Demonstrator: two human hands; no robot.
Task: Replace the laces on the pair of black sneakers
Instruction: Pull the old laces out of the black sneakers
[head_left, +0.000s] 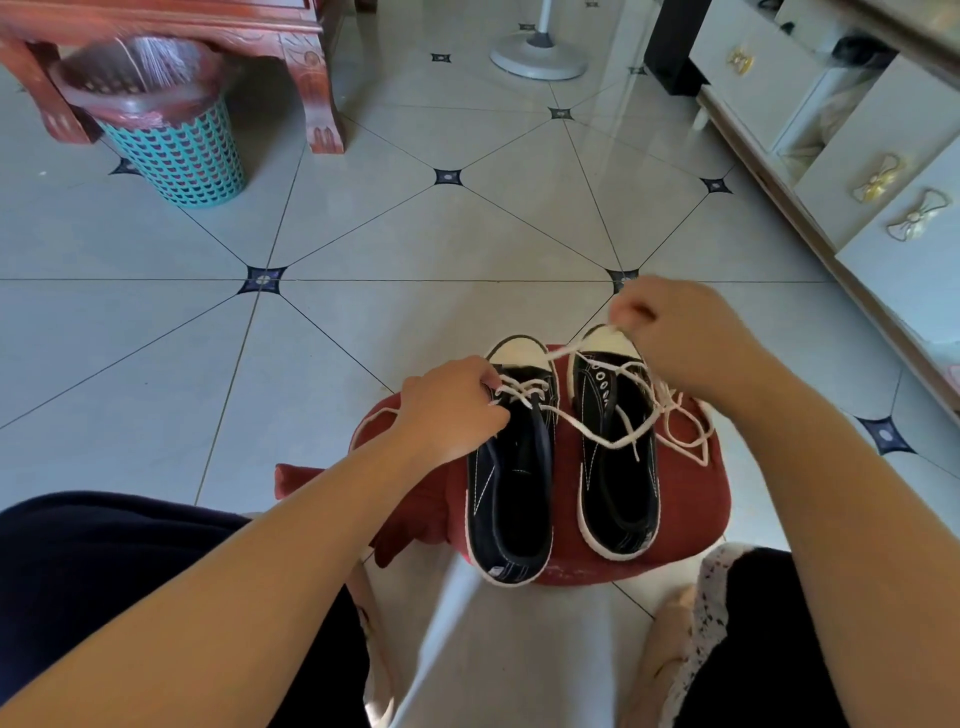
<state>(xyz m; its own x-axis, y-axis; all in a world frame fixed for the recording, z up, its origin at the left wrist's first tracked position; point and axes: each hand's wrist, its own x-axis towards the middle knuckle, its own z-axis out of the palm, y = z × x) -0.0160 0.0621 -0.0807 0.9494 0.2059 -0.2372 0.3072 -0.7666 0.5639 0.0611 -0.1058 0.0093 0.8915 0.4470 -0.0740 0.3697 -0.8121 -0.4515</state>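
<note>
Both black sneakers stand side by side, toes pointing away, on a red cushioned stool (691, 499) between the person's knees. The left sneaker (511, 483) carries a white lace (566, 415) through its far eyelets only. The right sneaker (618, 457) shows bare eyelets, with a loose tangle of white lace (680, 421) beside it on the stool.

The left hand (452, 410) is closed, fingertips pinching the lace at the left sneaker's eyelets. The right hand (685, 332) is raised over the right sneaker's toe, fingers pressed together on the far end of the same lace.

Probable faults from this position:

- Uneven ends. A hard pull by the right hand would draw the lace through the eyelets and leave the left end, which trails off the stool's left edge, too short.
- Snagging. The pulled strand crosses the right sneaker and could catch the loose tangle or drag it off the stool.
- Shoe displacement. The stool top is soft and small; a sideways tug could tip the left sneaker to the floor.
</note>
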